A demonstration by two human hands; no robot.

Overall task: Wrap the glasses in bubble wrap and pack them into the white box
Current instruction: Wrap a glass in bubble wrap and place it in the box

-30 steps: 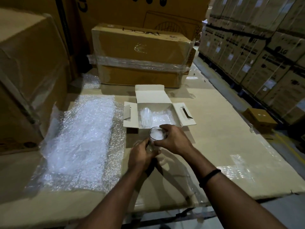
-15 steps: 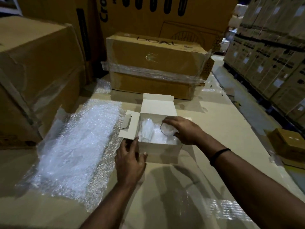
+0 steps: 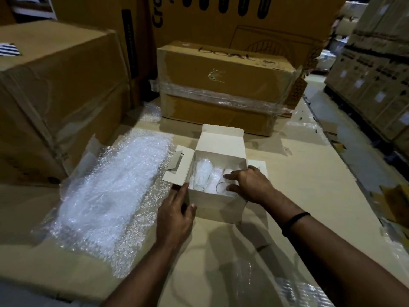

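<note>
Right-hand grip (image 3: 250, 185) clasped a glass (image 3: 223, 188) low inside the white box (image 3: 218, 207), beside a wrapped glass (image 3: 202, 178). The left hand (image 3: 174, 214) lay open, bracing the box's near corner on the desk (image 3: 309, 196). Set down hard, bare glass could knock its neighbour and chip. Whether this glass carried wrap was hard to tell; fingers hid its far side. Spare bubble wrap (image 3: 110, 191) lay left.

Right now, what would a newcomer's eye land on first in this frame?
The open white box at centre, with bubble-wrapped glasses lying in its left part. The right hand reaches in from the right over a glass, while the left hand braces the box's near left corner. A bright sheet of bubble wrap lies spread just left of the box.
</note>
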